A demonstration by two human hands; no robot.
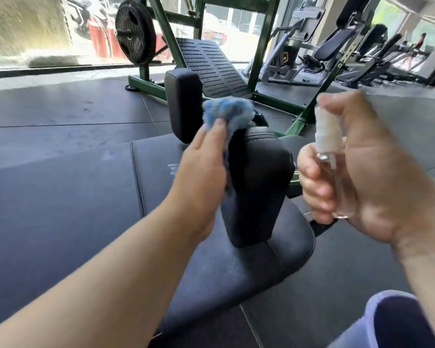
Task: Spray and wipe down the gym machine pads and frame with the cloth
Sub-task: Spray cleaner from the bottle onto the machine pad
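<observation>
Knee (pixel 399 320) in dark fabric is logged at the lower right edge, nearest the lens. Left grip (pixel 201 167) is closed on the blue cloth (pixel 226 114). The thumb is laid over the cloth, which is bunched at the top left corner of the near upright pad (pixel 259 177) and pressed down that pad's left face under the palm. Right grip (pixel 359 162) is wrapped round a small clear spray bottle (pixel 324 131), held upright just right of the same pad and apart from it. One finger is set on the white nozzle top. A second black pad (pixel 183 101) is seen beyond the cloth, and a flat black cushion (pixel 211 267) under the near pad. Green frame (pixel 264 46), ribbed footplate (pixel 211 66) and weight plate (pixel 133 33) are noted behind, on a dark rubber floor (pixel 48 116).
</observation>
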